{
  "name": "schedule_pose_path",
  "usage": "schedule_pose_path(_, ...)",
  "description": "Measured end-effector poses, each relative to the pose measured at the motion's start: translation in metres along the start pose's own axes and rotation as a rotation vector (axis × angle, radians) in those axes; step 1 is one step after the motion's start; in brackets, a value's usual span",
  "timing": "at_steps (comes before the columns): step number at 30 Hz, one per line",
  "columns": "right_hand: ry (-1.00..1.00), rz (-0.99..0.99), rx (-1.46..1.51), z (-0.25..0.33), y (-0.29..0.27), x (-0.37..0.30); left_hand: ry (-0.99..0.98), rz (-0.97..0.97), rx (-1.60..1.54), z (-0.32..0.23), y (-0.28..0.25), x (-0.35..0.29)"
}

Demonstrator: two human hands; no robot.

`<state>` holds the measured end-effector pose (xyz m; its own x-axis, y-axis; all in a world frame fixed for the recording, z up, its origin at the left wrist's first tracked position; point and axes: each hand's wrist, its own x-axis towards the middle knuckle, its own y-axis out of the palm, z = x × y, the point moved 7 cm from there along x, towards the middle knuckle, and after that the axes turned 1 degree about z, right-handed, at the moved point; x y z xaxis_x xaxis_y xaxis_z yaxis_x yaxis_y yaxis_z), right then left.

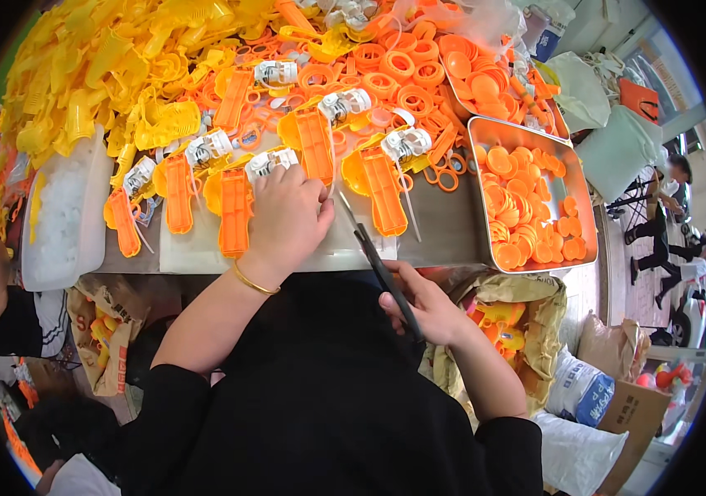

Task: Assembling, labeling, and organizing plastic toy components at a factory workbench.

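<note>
My left hand (291, 211) is over one of several orange-and-yellow plastic toy bodies in a row. Its curled fingers lie at a white mechanism (269, 164) on the far end of an orange handle (235, 217); what they grip is hidden beneath them. My right hand (427, 306) grips a long black tool (388, 277) with a narrow metal tip, whose exact kind I cannot make out. That tip points away from me, close to a thin white strip by my left fingers. Another toy body (384, 186) with a white mechanism lies just right of the tip.
Yellow plastic shells (113, 62) are heaped at the far left, orange rings (415, 70) at the back. To the right stands a metal tray (594, 236) with orange discs; at left, a white bin (93, 240). An open sack (547, 331) of parts sits below the table's right side.
</note>
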<state>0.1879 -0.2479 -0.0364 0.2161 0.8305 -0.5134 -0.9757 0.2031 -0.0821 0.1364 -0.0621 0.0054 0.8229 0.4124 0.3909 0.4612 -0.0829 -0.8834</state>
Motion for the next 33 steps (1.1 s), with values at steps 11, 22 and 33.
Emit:
schedule_pose_path(11,-0.050,0.000,-0.211,0.009,0.002,0.009,-0.031,-0.054,-0.036,0.006,0.003,-0.008)
schedule_pose_path(22,-0.094,0.086,0.097,-0.020,0.008,-0.012,0.073,0.076,-0.286,0.004,-0.033,-0.034)
schedule_pose_path(33,-0.151,0.178,0.114,-0.002,0.039,0.006,0.091,0.138,-0.353,0.013,-0.039,-0.071)
